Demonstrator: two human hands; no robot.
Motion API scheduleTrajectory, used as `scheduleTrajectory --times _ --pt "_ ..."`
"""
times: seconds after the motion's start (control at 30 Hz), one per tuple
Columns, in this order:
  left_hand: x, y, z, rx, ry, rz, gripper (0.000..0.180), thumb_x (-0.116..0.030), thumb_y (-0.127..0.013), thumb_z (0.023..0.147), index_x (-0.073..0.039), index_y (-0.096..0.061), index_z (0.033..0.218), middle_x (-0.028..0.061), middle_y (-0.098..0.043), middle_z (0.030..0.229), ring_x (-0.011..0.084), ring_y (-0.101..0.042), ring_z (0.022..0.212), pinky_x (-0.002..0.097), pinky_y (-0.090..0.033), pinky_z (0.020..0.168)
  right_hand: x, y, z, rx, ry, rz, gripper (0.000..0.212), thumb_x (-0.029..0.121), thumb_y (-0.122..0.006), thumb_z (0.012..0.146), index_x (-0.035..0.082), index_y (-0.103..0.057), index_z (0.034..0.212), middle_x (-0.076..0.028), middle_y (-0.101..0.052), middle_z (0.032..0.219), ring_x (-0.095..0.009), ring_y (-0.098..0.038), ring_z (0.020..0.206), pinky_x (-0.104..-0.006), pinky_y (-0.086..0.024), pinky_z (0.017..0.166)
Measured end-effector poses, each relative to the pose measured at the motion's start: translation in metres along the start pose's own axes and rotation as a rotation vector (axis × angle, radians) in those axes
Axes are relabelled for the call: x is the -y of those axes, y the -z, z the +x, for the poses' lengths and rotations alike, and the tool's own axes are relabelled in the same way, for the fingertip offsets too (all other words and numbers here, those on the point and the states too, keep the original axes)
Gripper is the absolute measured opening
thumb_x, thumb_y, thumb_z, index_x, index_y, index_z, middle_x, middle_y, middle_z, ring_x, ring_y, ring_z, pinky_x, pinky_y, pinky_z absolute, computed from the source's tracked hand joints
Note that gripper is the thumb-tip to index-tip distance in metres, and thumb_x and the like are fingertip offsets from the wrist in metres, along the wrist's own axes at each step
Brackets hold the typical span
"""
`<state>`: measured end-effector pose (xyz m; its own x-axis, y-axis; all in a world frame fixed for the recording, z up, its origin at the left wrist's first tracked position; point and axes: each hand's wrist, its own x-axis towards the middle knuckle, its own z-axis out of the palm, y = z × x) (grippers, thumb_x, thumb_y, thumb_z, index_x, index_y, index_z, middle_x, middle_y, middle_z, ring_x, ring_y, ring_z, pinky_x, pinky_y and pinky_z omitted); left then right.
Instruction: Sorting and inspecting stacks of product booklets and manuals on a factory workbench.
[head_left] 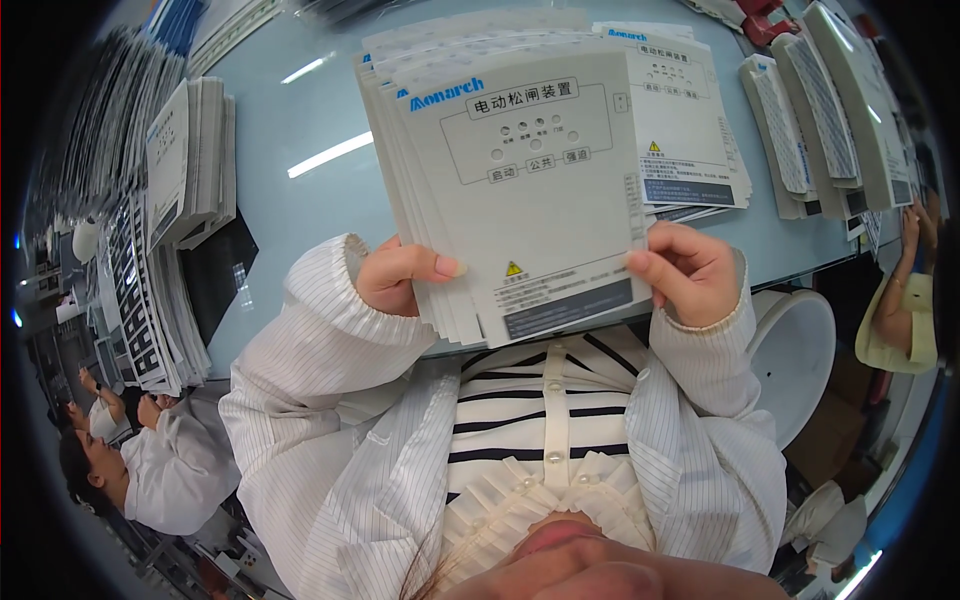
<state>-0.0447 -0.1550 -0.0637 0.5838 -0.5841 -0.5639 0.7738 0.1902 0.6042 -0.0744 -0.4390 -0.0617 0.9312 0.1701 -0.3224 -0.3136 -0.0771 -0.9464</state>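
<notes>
A fanned bundle of light grey printed panel sheets is held up over the table in front of me. Each sheet carries a blue heading, small round holes, a yellow warning triangle and a dark bar at the bottom. My left hand is closed on the bundle's lower left edge, thumb on the front and fingers hidden behind. At the lower right edge, my right hand pinches the front sheet between thumb and bent fingers. Another pile of matching sheets lies just behind, partly covered by the bundle.
Stacks of similar panels stand at the right of the glossy table. More piled panels are at the left, beside tall stacks of dark sheets. A white round bin sits near my right elbow. Other people are on both sides.
</notes>
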Motion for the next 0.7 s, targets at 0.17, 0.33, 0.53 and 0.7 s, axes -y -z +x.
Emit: scheduleTrajectory --times 0.17,0.33,0.53,0.7 --pt "0.002 0.001 -0.002 -0.02 0.014 -0.058 0.072 -0.014 -0.058 0.066 -0.004 -0.032 0.132 0.0186 -0.046 0.123 0.0323 -0.048 0.112 0.0441 -0.041 0.094 -0.006 0.027 0.01 -0.332 0.172 -0.041 0.014 0.009 -0.066 0.08 -0.001 -0.063 0.09 0.002 -0.058 0.074 -0.002 -0.041 0.05 -0.0154 -0.03 0.044" --pt "0.001 -0.001 -0.001 -0.01 0.005 -0.079 0.07 -0.013 -0.058 0.067 -0.004 -0.033 0.131 0.0181 -0.046 0.122 0.0324 -0.047 0.113 0.0444 -0.04 0.095 -0.023 0.067 0.033 -0.728 0.378 -0.083 0.02 0.013 -0.07 0.078 0.002 -0.065 0.095 0.002 -0.059 0.076 -0.002 -0.039 0.055 -0.0152 -0.032 0.05" --pt "0.002 -0.001 -0.001 -0.026 0.002 0.006 0.073 -0.017 -0.062 0.066 -0.005 -0.033 0.132 0.0178 -0.045 0.123 0.0332 -0.045 0.113 0.0458 -0.038 0.095 -0.011 0.052 0.033 -0.982 0.441 -0.959 0.023 0.011 -0.074 0.072 0.002 -0.067 0.093 0.001 -0.055 0.076 -0.004 -0.033 0.054 -0.0196 -0.033 0.051" --pt "-0.002 -0.004 -0.002 -0.041 0.017 0.007 0.075 -0.017 -0.066 0.065 -0.006 -0.034 0.132 0.0172 -0.047 0.122 0.0318 -0.047 0.113 0.0445 -0.04 0.094 -0.002 0.024 0.015 -0.493 0.396 -0.471 0.022 0.01 -0.073 0.073 0.0 -0.064 0.09 0.001 -0.055 0.075 -0.003 -0.039 0.057 -0.0178 -0.033 0.052"
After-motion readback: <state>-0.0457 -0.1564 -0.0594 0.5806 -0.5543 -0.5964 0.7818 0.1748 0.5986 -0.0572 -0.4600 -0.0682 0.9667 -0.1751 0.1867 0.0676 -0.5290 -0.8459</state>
